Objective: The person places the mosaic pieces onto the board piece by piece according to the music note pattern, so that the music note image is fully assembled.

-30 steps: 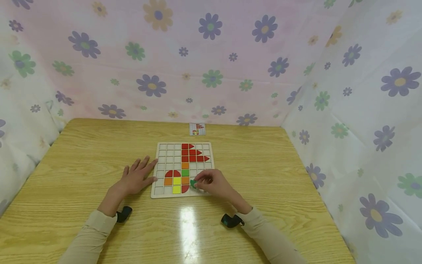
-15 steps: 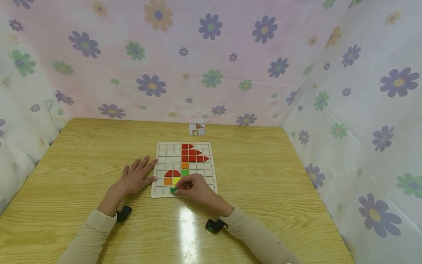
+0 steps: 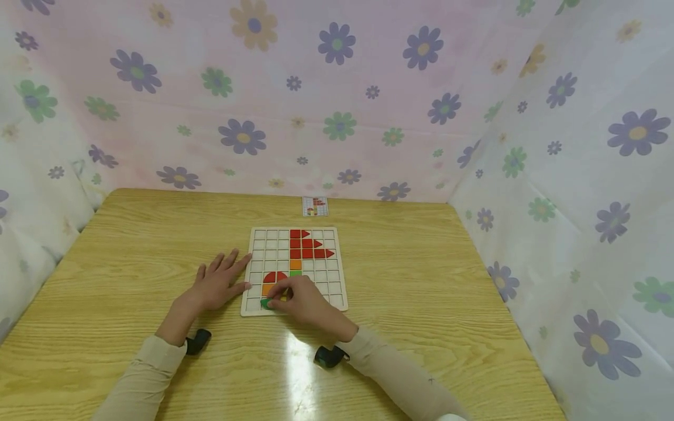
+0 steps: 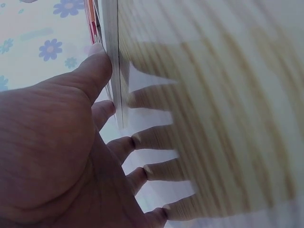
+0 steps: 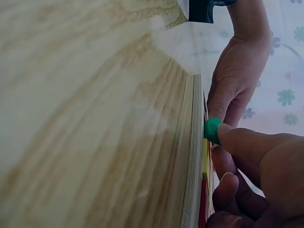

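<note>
A wooden grid board (image 3: 260, 255) lies on the table, holding red, orange, yellow and green tiles. My right hand (image 3: 302, 297) pinches a small green tile (image 3: 265, 304) between thumb and fingertips, over the near row left of centre. In the right wrist view this green tile (image 5: 213, 130) is tilted against the board, beside a yellow tile (image 5: 205, 159). My left hand (image 3: 213, 287) rests on the table with fingers spread; its thumb and index finger touch the board's left edge. My right hand hides several tiles in the lower middle.
A small printed card (image 3: 315, 206) with a coloured grid pattern lies at the table's back edge. The wooden table (image 3: 411, 275) extends around the board. Flowered cloth (image 3: 337, 105) hangs behind it and at both sides. A dark wrist camera (image 3: 330, 356) sits under the right wrist.
My right hand has carried the green tile leftward along the near row, from right of the red rounded tile to left of the yellow one. My left hand has stayed still.
</note>
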Motion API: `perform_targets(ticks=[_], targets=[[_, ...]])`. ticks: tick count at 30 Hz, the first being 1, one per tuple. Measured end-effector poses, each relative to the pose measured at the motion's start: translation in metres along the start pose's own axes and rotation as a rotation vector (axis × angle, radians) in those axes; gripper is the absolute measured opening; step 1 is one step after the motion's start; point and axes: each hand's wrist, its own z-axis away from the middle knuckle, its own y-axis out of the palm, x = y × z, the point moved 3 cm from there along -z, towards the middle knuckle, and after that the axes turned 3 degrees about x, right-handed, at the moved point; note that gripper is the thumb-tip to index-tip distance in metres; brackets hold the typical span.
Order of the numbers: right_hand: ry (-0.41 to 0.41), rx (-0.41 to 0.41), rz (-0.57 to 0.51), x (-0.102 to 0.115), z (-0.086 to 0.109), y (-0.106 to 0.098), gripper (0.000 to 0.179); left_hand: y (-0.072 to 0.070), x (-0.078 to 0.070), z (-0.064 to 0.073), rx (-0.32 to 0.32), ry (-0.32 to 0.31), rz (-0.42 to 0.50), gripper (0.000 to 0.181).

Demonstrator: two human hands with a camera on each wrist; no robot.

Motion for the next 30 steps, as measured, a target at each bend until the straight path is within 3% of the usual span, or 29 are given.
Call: perform_targets(ticks=[16,30], targets=[[0.042,-0.011,0.065,0.0014,-0.0038,0.002,0.007,0.0027,0.0024,-0.0033,0.02,-0.015,-0.021,0.068],[0.062,-0.022,0.036,0.0005,-0.0023,0.001,0.005,0.0006,-0.0018,0.0,0.011,-0.012,-0.005,0.067]])
